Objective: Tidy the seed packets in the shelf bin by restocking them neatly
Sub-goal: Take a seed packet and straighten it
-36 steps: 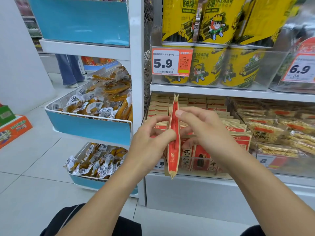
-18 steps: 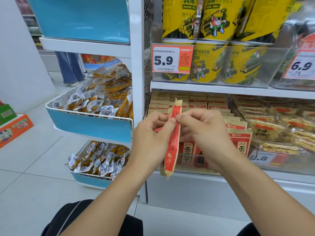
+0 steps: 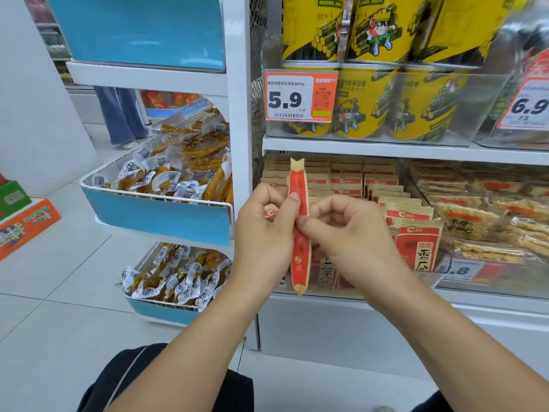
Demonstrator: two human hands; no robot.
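Head view: I hold one red seed packet [image 3: 300,230] edge-on and upright between both hands, in front of the shelf bin [image 3: 427,272]. My left hand [image 3: 263,233] grips it from the left side, fingers curled, with the thumb pressed against the packet's upper half. My right hand [image 3: 344,230] pinches it from the right at about mid-height, fingers curled inward. The packet's notched tan top stands above both hands; its lower tan seal hangs below them, level with the bin's front.

Behind the held packet, the clear bin carries rows of matching red-and-tan seed packets [image 3: 416,242] standing upright, faces forward, the front right one leaning slightly. To the right, a second clear bin holds brittle-type snack bars [image 3: 475,221].

On the shelf above stand yellow tubs [image 3: 365,102] behind an orange price tag [image 3: 300,96] reading 5.9. To the left, a blue-fronted wire basket [image 3: 154,215] holds yellow vacuum-packed snacks, with a similar basket below it.
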